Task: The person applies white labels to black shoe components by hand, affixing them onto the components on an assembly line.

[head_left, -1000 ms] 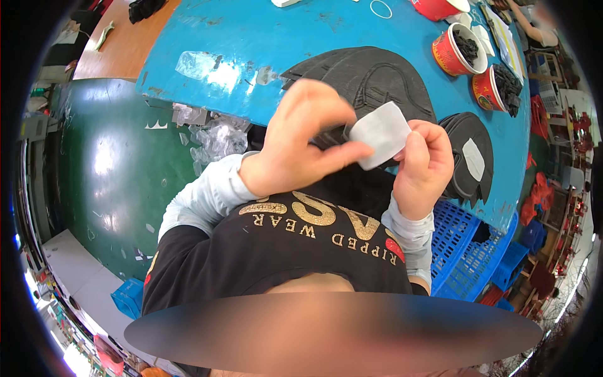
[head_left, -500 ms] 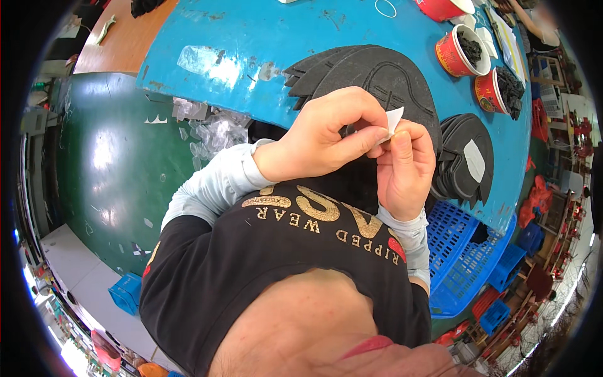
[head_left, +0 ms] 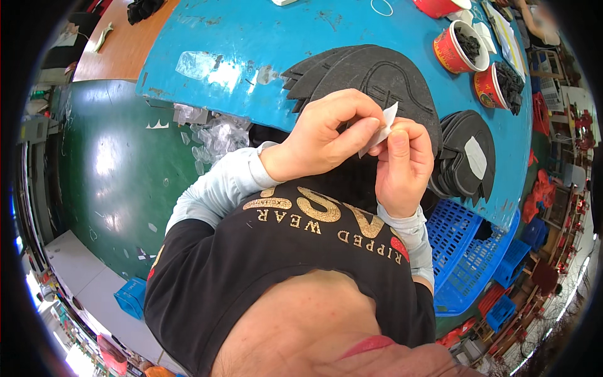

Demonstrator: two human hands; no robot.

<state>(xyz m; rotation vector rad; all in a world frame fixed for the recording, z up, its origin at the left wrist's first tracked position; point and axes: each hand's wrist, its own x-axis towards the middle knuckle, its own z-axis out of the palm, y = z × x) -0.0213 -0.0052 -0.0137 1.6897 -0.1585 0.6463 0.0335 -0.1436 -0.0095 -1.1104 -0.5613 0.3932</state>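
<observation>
Between my two hands is a small piece of white paper-like sheet (head_left: pixel 389 115), pinched at the fingertips. My left hand (head_left: pixel 333 133) is closed on its left side, thumb against forefinger. My right hand (head_left: pixel 404 164) pinches it from the right, thumb uppermost. Just beyond the hands lies a fanned stack of large black moulded pieces (head_left: pixel 377 72) with rounded ends and a raised line pattern. A smaller stack of black pieces (head_left: pixel 465 135) sits to the right of my right hand, with a white oval patch (head_left: pixel 475 158) on top.
Red paper tubs (head_left: pixel 451 53) holding black bits stand at the far right of the blue table (head_left: pixel 251 38). A blue plastic basket (head_left: pixel 468 270) is below the table's right edge. Clear plastic scraps (head_left: pixel 220 135) gather under the left edge, above a green floor (head_left: pixel 100 182).
The white sheet has turned between my fingers, and more of it shows below my left fingertips. Both hands have stayed in nearly the same place.
</observation>
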